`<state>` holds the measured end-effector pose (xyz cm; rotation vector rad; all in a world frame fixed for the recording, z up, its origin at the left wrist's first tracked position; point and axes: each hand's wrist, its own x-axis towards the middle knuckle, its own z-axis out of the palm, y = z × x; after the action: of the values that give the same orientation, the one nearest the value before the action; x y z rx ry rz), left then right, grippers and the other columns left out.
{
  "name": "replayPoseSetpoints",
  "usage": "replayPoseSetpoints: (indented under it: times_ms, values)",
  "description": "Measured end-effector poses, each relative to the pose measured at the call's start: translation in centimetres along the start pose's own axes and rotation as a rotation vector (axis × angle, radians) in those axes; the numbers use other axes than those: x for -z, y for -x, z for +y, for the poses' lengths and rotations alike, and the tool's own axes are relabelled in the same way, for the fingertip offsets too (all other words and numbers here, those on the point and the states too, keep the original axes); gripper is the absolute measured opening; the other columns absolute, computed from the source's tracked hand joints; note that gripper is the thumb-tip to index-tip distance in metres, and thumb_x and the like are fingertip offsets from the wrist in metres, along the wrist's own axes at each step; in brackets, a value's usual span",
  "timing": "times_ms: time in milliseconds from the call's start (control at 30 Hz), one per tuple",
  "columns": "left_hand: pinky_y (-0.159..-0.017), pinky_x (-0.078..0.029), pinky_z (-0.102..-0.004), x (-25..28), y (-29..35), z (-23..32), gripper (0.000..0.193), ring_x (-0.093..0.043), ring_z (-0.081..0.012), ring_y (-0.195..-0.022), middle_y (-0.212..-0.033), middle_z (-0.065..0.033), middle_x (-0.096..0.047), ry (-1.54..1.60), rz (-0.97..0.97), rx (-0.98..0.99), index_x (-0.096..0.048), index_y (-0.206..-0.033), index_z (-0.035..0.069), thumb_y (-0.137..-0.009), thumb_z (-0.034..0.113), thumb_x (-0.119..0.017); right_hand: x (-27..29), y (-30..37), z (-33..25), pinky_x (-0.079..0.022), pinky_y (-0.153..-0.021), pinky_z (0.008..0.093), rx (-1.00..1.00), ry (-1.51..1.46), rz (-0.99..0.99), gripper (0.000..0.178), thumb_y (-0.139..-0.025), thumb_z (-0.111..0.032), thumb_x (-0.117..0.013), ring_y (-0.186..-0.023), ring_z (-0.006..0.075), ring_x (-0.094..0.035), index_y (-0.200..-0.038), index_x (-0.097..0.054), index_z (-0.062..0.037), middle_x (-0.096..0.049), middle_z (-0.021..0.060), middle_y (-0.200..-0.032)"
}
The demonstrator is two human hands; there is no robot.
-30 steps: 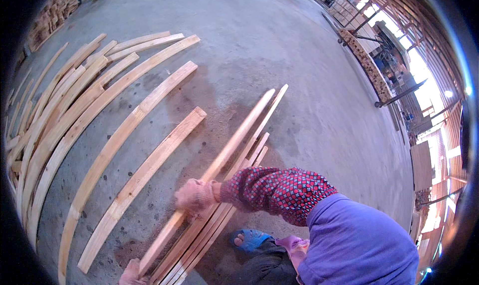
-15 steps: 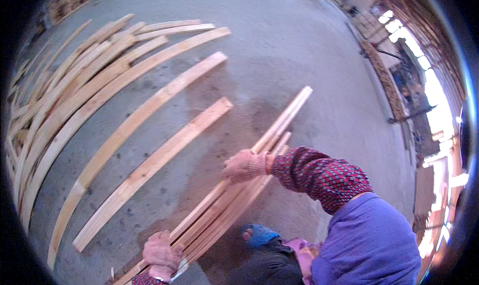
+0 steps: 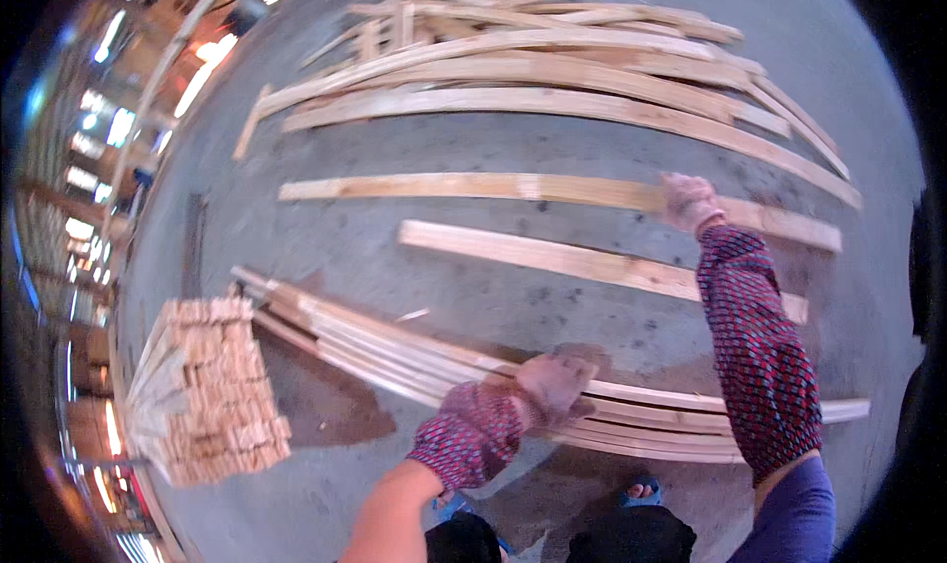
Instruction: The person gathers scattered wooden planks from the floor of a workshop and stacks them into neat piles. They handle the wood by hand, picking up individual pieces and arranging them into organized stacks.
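Both my hands wear pale knitted gloves below checked sleeve covers. My left hand (image 3: 557, 386) is closed over a bundle of long wooden strips (image 3: 651, 410) lying side by side near my feet; its fingertips are partly blurred. Reaching farther out, my right hand (image 3: 691, 203) grips a single wooden strip (image 3: 444, 185) toward its right end. That strip appears to lie on the concrete floor. Between it and the bundle lies another loose strip (image 3: 533, 252), partly covered by my right forearm.
A loose pile of wooden strips (image 3: 552, 65) spreads across the far side. To the left stands a neat stack of timber (image 3: 217, 395), its cut ends toward me. My feet in blue sandals (image 3: 641, 492) are just behind the bundle. A small wood chip (image 3: 412, 315) lies on the floor.
My view has swung left, bringing the timber stack into sight. My right hand has let go of the bundle and taken hold of a farther strip. My left hand remains on the bundle.
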<state>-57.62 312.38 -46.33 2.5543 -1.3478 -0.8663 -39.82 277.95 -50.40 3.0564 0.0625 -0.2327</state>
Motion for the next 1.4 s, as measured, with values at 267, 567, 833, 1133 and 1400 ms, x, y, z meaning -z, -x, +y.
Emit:
replayPoseSetpoints:
  times_ms: [267, 567, 833, 1133, 1400]
  values:
    - [-0.112, -0.031, -0.0511, -3.5, 1.0, -0.3, 0.081, -0.039, -0.0358, -0.132, -0.144, -0.0157, -0.041, -0.068, 0.498, -0.155, -0.047, -0.139, 0.005, -0.079, 0.058, -0.060, 0.4, 10.9, -1.0, -0.051, -0.065, 0.0402, 0.376, -0.522, 0.188, 0.042, -0.063, -0.031, -0.079, -0.074, 0.0320, -0.066, -0.096, -0.065, -0.0084, -0.065, 0.0115, -0.078]
    - [-0.115, -0.018, -0.0535, 0.3, 0.2, -0.3, 0.088, -0.030, -0.0367, -0.139, -0.147, -0.0179, -0.038, -0.168, 0.540, -0.038, -0.037, -0.145, 0.006, -0.081, 0.064, -0.057, -1.3, 26.4, -1.4, -0.054, -0.068, 0.0413, 0.218, -0.285, -0.247, 0.036, -0.081, -0.043, -0.069, -0.084, 0.0282, -0.066, -0.105, -0.069, -0.0163, -0.067, 0.0103, -0.095]
    - [-0.115, -0.019, -0.0591, -2.3, 3.9, 0.7, 0.092, -0.033, -0.0455, -0.138, -0.146, -0.0253, -0.040, -0.184, 0.346, -0.201, -0.024, -0.150, 0.000, -0.083, 0.054, -0.057, 3.0, 25.8, -3.5, -0.051, -0.086, 0.0451, 0.228, -0.437, -0.695, 0.046, -0.087, -0.048, -0.062, -0.103, 0.0348, -0.063, -0.119, -0.061, -0.0160, -0.066, 0.0137, -0.108]
    - [-0.106, -0.031, -0.0596, -6.1, 2.7, 0.2, 0.057, -0.046, -0.0333, -0.119, -0.130, -0.0176, -0.049, -0.218, 0.556, -0.127, -0.044, -0.142, 0.017, -0.086, 0.025, -0.048, 0.0, 24.8, -9.5, -0.043, -0.101, 0.0423, 0.125, -0.308, -0.516, 0.097, -0.063, -0.061, -0.079, -0.119, 0.0345, -0.054, -0.136, -0.046, -0.0051, -0.055, 0.0171, -0.129]
    - [-0.118, -0.015, -0.0556, -7.2, -3.4, 1.7, 0.058, -0.025, -0.0340, -0.143, -0.154, -0.0168, -0.027, -0.298, 0.555, 0.065, -0.034, -0.148, 0.018, -0.091, 0.025, -0.043, -0.4, 24.3, -4.5, -0.040, -0.103, 0.0446, 0.038, -0.319, -0.337, 0.088, -0.067, -0.050, -0.077, -0.123, 0.0360, -0.050, -0.136, -0.047, -0.0046, -0.054, 0.0154, -0.133]
